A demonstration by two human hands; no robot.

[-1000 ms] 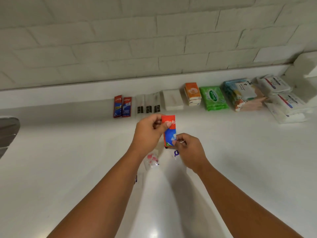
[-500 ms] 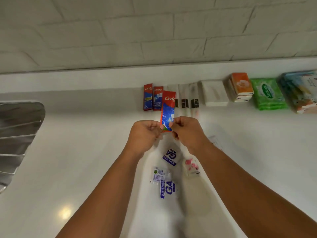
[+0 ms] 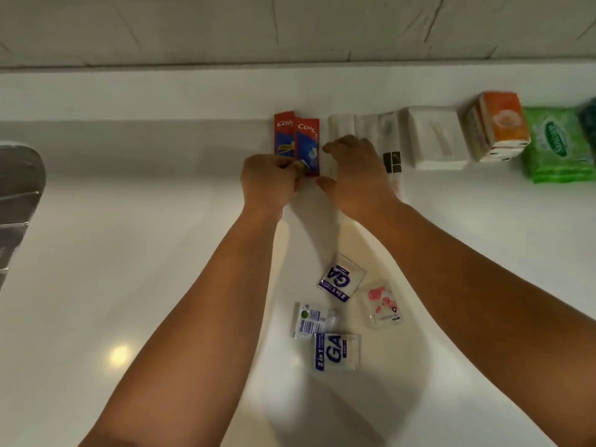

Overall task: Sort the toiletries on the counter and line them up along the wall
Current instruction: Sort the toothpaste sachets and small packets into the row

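Along the wall stands a row of toiletries. My left hand (image 3: pixel 267 182) is shut on the lower end of a red and blue toothpaste sachet (image 3: pixel 308 146), which lies next to another red toothpaste sachet (image 3: pixel 283 137) at the row's left end. My right hand (image 3: pixel 358 175) is open, fingers spread over the white sachets (image 3: pixel 390 137) just right of it. Further right come a white tissue pack (image 3: pixel 435 137), an orange pack (image 3: pixel 503 121) and green wipes (image 3: pixel 558 143). Loose between my forearms lie two blue "GA" sachets (image 3: pixel 342 279), (image 3: pixel 337 351), a pink-printed sachet (image 3: pixel 383 304) and a white barcode sachet (image 3: pixel 311 319).
The white counter (image 3: pixel 129 253) runs to a low ledge under a pale brick wall (image 3: pixel 290 24). A shiny metal object (image 3: pixel 16 195) sits at the left edge. A dark blue pack (image 3: pixel 588 121) is cut off at the right edge.
Both hands moved forward to the wall and brought the toothpaste sachet down beside the ones in the row. My right hand let go of it and opened.
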